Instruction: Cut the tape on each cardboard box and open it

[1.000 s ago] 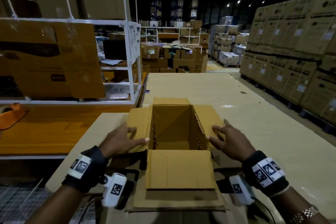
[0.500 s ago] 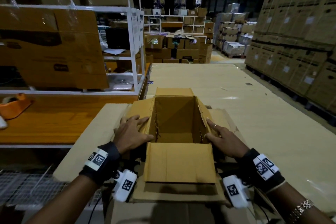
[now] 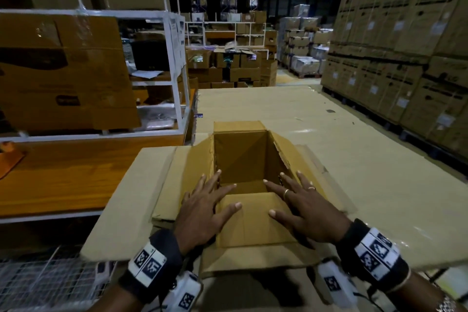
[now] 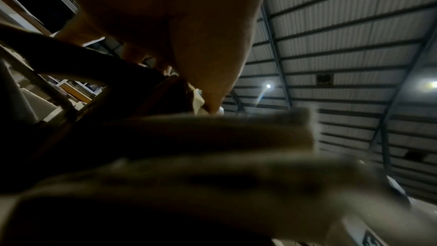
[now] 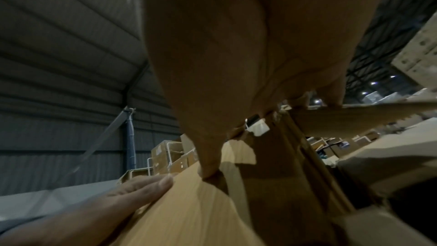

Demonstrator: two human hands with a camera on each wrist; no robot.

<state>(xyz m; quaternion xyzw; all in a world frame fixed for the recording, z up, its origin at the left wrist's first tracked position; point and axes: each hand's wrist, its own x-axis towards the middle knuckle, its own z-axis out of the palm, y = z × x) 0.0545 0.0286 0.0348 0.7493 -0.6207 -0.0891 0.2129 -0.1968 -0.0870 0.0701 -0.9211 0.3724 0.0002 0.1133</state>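
An open brown cardboard box (image 3: 240, 157) stands in front of me on flat cardboard sheets, its inside empty and its flaps folded outward. My left hand (image 3: 205, 206) lies flat with spread fingers on the left flap and the near flap (image 3: 253, 220). My right hand (image 3: 301, 208) lies flat the same way on the right flap and the near flap. In the right wrist view the right palm (image 5: 236, 53) presses on the box flap (image 5: 189, 212) and the left thumb shows at the lower left. No cutter is visible.
A white metal rack (image 3: 174, 63) with large cartons stands on an orange wooden platform (image 3: 76, 172) to the left. An orange tape dispenser (image 3: 10, 157) sits at the far left. Tall stacked cartons (image 3: 405, 58) line the right side. Flat cardboard sheets (image 3: 329, 159) cover the surface ahead.
Both hands have moved inward and toward me, from the side flaps onto the near flap. The side flaps have been pushed down lower.
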